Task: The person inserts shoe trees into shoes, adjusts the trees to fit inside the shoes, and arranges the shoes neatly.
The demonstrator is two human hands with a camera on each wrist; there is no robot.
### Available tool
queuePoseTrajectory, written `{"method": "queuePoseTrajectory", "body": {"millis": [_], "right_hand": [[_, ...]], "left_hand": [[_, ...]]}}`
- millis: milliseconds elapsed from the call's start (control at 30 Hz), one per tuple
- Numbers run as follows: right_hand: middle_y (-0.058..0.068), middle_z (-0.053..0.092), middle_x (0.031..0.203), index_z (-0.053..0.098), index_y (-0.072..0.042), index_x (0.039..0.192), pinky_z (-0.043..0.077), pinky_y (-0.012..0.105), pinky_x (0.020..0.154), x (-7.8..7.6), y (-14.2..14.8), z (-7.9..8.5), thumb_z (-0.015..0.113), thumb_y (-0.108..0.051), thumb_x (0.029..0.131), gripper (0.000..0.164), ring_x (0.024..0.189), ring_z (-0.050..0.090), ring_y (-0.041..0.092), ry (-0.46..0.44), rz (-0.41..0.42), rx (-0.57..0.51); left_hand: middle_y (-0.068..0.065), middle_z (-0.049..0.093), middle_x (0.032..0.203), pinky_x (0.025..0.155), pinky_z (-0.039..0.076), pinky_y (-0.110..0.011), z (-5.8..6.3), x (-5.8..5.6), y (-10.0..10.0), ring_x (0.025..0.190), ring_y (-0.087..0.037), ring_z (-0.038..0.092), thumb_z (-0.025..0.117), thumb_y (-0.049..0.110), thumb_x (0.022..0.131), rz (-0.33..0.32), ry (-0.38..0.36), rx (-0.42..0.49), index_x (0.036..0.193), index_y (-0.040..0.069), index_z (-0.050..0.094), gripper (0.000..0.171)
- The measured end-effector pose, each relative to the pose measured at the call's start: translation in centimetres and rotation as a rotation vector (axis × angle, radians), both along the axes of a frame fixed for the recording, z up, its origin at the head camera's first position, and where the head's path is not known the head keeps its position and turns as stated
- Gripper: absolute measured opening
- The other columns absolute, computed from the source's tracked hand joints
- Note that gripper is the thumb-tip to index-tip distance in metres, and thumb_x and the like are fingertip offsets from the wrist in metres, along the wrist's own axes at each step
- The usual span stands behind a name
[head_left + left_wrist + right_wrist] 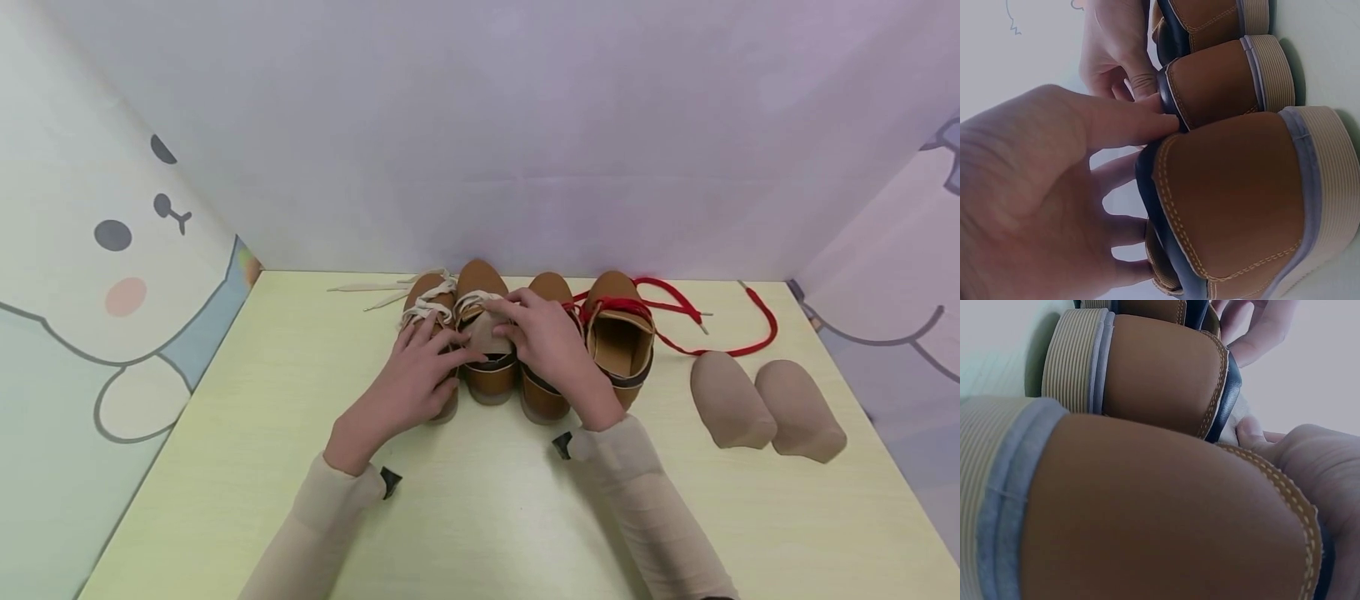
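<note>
Four brown shoes stand in a row, heels toward me. A beige shoe insert [491, 337] sits in the opening of the white-laced shoe [491, 387], second from the left. My right hand [551, 337] comes from the right and pinches this insert near its front, its thumb [1250, 432] against it in the right wrist view. Over the leftmost white-laced shoe [427, 292] reaches my left hand [420, 371], fingers spread and fairly straight. Its fingertips touch the insert's left side and the dark collar of the second shoe. The insert's lower part is hidden inside the shoe.
Right of the hands stand two red-laced shoes, one partly under my right forearm and one open shoe [618, 342]. Its red lace [765, 325] trails rightward. Two more beige inserts [727, 400] lie at the table's right. A pale wall [517, 167] rises behind the shoes.
</note>
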State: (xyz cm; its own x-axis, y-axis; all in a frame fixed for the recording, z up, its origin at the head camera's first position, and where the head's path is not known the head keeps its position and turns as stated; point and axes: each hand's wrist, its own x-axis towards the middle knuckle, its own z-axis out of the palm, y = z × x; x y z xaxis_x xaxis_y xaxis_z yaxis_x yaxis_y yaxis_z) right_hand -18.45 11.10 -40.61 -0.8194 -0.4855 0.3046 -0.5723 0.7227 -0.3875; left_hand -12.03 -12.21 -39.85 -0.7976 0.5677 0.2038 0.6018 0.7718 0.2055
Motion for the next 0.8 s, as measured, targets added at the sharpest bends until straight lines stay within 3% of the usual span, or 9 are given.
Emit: {"method": "queuePoseTrajectory", "body": {"millis": [500,800], "right_hand": [[0.009,0.068,0.123,0.070,-0.026,0.138,0.058,0.039,0.075,-0.05,-0.02,-0.22,0.073,-0.025,0.098,0.040,0.085,0.070,0.026,0.026,0.005,-0.011],[0.013,0.066,0.126,0.067,-0.023,0.140,0.057,0.050,0.089,-0.04,-0.49,-0.44,0.074,-0.023,0.098,0.042,0.096,0.071,0.031,0.029,0.003,0.028]], "left_hand": [[-0.007,0.067,0.140,0.120,0.029,-0.072,0.17,-0.05,0.31,0.155,-0.055,0.028,0.071,0.007,0.095,0.037,-0.054,-0.018,0.131,0.026,0.070,0.041],[-0.006,0.069,0.138,0.120,0.027,-0.073,0.14,0.05,0.52,0.154,-0.056,0.027,0.068,0.004,0.095,0.062,-0.063,-0.028,0.128,0.027,0.071,0.040]]}}
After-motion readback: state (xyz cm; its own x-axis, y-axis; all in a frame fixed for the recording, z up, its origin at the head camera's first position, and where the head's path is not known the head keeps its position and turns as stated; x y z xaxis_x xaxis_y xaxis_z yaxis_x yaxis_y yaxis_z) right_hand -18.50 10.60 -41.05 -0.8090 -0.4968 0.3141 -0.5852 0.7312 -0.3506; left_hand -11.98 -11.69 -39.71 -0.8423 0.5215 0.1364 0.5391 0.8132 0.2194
